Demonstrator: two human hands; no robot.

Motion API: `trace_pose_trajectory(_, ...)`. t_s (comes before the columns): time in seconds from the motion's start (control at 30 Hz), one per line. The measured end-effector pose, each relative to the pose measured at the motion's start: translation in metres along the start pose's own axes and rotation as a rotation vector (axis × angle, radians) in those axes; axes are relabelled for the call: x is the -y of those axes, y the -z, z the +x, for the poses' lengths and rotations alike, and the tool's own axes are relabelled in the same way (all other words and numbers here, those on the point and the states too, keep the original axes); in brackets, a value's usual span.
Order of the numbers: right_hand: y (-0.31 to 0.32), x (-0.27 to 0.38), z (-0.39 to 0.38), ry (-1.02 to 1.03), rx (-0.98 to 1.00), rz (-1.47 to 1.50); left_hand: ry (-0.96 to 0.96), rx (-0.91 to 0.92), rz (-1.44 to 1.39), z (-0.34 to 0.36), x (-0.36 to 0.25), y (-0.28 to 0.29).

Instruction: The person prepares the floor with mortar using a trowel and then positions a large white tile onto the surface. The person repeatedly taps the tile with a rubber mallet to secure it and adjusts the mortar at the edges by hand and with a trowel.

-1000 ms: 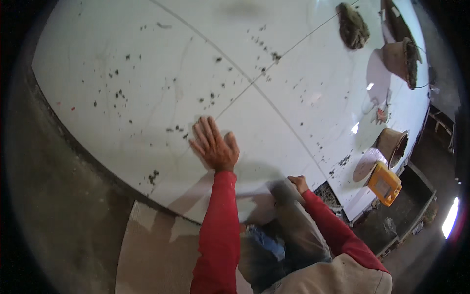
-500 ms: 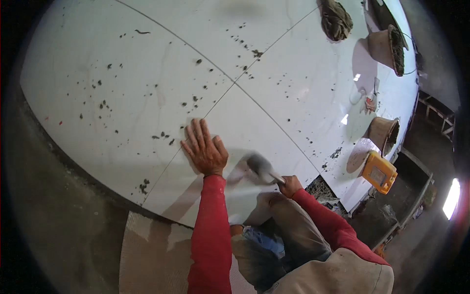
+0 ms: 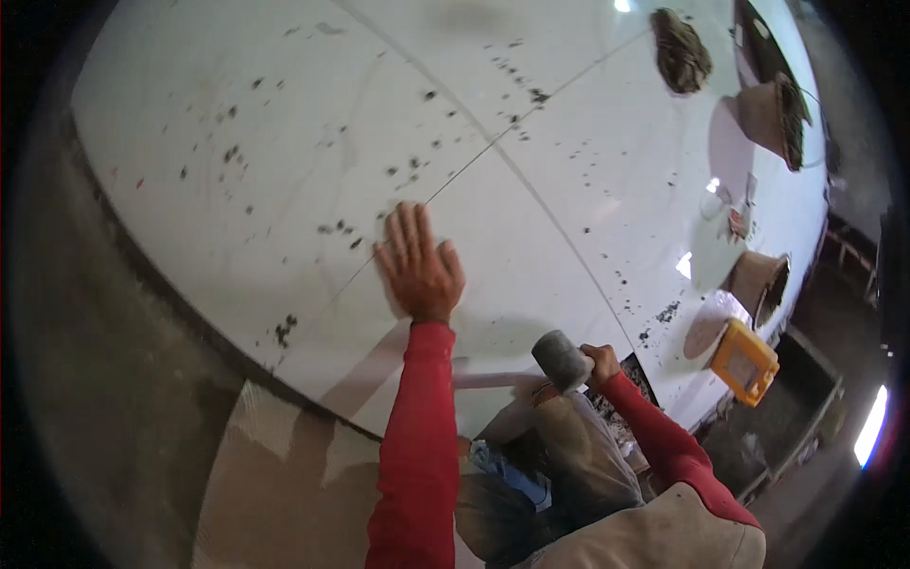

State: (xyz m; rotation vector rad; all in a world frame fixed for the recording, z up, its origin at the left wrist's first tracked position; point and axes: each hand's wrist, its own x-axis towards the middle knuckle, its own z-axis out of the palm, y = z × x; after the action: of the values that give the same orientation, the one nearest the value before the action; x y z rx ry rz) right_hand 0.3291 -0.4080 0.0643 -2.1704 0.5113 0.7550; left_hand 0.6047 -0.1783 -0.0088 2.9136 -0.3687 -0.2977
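Note:
My left hand (image 3: 424,270) lies flat on a glossy white floor tile (image 3: 512,275), its fingers stretched out across a joint between tiles. Closed around the short handle of a mallet, my right hand (image 3: 601,367) is low and right of the left one. The mallet's dark grey head (image 3: 561,361) is raised close to my knee, apart from the tile as far as I can see. Crumbs of dark mortar (image 3: 343,228) are scattered over the tiles near my left hand.
On the right stand two mortar-stained buckets (image 3: 770,116) (image 3: 756,283), a yellow box-like case (image 3: 744,362) and a red-handled tool (image 3: 737,224). A crumpled brown cloth (image 3: 681,52) lies farther off. Rough mortar (image 3: 637,379) shows beside my right forearm. The tiling ends at a dark edge (image 3: 152,270) on the left.
The mallet, blurred above the tile before, has come up and back toward my knee in my right hand. My left hand stays flat on the tile; the whole view has shifted slightly.

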Motion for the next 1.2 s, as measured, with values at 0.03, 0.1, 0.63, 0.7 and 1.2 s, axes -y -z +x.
trace_pose_trajectory(0.03, 0.002, 0.019, -0.001, 0.076, -0.029, 0.018, -0.018, 0.031, -0.013, 0.002, -0.001, 0.012)
trace_pose_trajectory(0.1, 0.0, 0.05, 0.006, 0.035, -0.015, 0.026, -0.043, -0.027, -0.074, 0.002, -0.004, 0.017)
trace_pose_trajectory(0.63, -0.024, 0.04, -0.025, 0.28, 0.025, -0.309, 0.05, -0.125, -0.19, -0.077, 0.092, 0.014)
trace_pose_trajectory(0.7, -0.041, 0.05, 0.0, 0.045, 0.202, -0.355, 0.071, -0.1, -0.191, -0.079, 0.099, 0.02)
trace_pose_trajectory(1.2, -0.046, 0.105, 0.048, 0.358, -0.309, -0.065, 0.056, -0.084, -0.118, -0.072, 0.087, 0.022)
